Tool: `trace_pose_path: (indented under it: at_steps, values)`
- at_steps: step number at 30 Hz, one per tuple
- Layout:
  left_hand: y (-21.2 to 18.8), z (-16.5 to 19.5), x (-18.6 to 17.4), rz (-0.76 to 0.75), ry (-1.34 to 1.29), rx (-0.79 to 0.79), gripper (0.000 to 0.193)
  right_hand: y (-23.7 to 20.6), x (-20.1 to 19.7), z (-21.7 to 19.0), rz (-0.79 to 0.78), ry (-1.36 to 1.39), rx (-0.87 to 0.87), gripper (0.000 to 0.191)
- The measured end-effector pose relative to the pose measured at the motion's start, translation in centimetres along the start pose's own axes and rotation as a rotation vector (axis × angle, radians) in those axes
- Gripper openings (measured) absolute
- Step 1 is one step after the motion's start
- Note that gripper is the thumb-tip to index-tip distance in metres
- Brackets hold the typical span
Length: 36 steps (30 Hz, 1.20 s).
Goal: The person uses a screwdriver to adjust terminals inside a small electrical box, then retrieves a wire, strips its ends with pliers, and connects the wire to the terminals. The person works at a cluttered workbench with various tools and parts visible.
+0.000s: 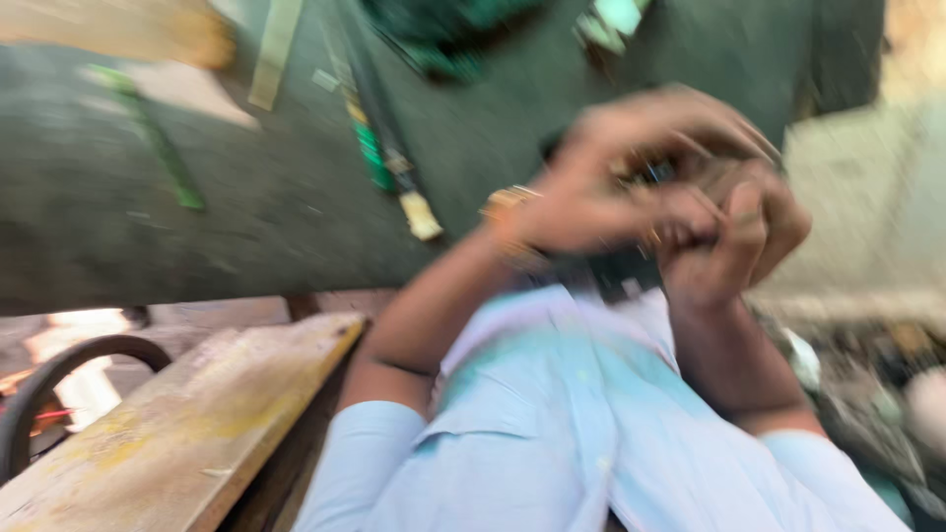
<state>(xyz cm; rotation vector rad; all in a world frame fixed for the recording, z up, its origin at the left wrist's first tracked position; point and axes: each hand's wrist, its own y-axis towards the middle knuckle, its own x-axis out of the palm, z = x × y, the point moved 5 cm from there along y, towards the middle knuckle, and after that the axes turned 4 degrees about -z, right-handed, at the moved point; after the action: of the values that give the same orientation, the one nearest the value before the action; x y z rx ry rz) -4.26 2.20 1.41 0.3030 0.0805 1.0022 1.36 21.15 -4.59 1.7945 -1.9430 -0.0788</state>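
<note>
— While everything blurs, what's the biggest thing you see?

— The dark, rough work surface (246,197) across the far left, with a worn, yellow-stained wooden plank (197,424) nearer.

— And your hands?

— My left hand (591,187) and right hand (734,241) are pressed together at right, above my pale blue shirt (552,424). Both curl around a small dark object (616,268), mostly hidden.

— Gripping it?

— I cannot tell how firmly. A gold bracelet (507,212) circles my left wrist.
</note>
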Motion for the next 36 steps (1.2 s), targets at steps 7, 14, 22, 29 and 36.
trace_pose_path:
  at_steps: [7, 14, 22, 29, 36]
  values:
    - [-8.2, -1.0, -0.1, 0.137, 0.486, -0.014, 0.023, 0.9, 2.7, -4.8, -0.072, 0.012, -0.008, 0.043]
    - [-10.1, -2.7, 3.0, 0.193, 0.745, 0.06, 0.02, 2.1, 4.4, -7.2, -0.238, -0.018, -0.062, 0.05]
    - [-10.6, -3.8, 3.3, 0.372, 0.823, -0.063, 0.016, 2.1, -5.4, -10.8, -0.208, 0.04, -0.063, 0.031]
    - [-10.6, -4.7, 4.8, 0.473, 0.938, -0.173, 0.024, 1.2, -9.6, -10.4, -0.17, -0.057, -0.013, 0.037]
    - [-11.1, -6.5, 3.0, 0.557, 0.77, -0.323, 0.029, 1.2, -9.9, -8.2, -0.274, -0.466, 0.215, 0.028]
